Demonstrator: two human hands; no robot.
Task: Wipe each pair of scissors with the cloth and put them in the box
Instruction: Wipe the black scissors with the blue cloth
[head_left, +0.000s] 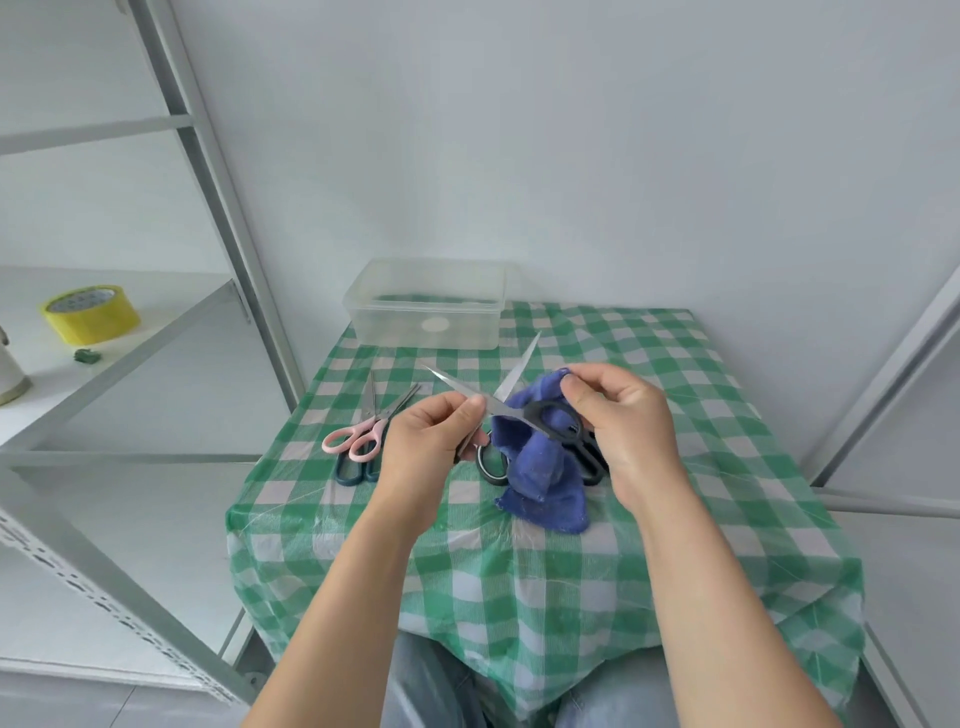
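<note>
Black-handled steel scissors (511, 413), blades splayed wide, above the middle of the worktop (675, 415): the left hand (431, 441) pinches one bare blade in its fingers (470, 410) and the right hand (623, 421) pinches the crumpled blue cloth (540, 467) beside the handle loop, so a slip or a closing blade could nick a finger. The worktop carries a green-and-white checked cover under clear film, pink-handled scissors (363, 436) at 9 o'clock and the clear plastic box (426, 306) at 12 o'clock; white walls, grey metal shelving (208, 171) at 10 o'clock.
</note>
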